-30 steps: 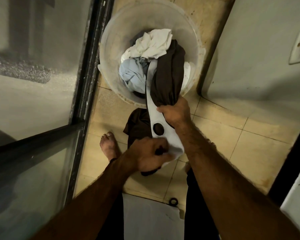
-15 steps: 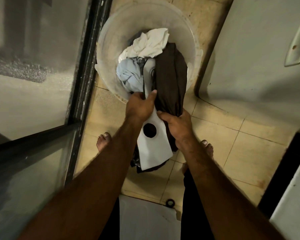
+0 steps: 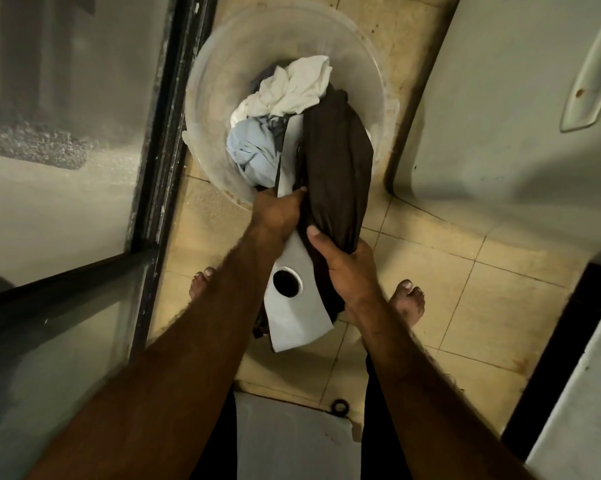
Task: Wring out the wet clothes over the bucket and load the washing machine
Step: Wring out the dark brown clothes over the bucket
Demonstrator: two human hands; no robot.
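Beside the glass door (image 3: 67, 168) on the left, the bucket (image 3: 219, 74) stands on the tiled floor with a pale blue cloth (image 3: 250, 150) and a white cloth (image 3: 295, 86) bunched inside, so most of the load looks not yet wrung. At its near rim the left hand (image 3: 278, 211) is curled round the brown-and-white garment (image 3: 337, 168), which runs from inside the bucket out over the rim towards the person. Just beside it, nearer the body, the right hand (image 3: 342, 268) wraps the same garment, thumb across the brown cloth. By my judgement, wringing is only starting. A white appliance (image 3: 500, 133) on the right may be the washing machine; nothing shows it loaded.
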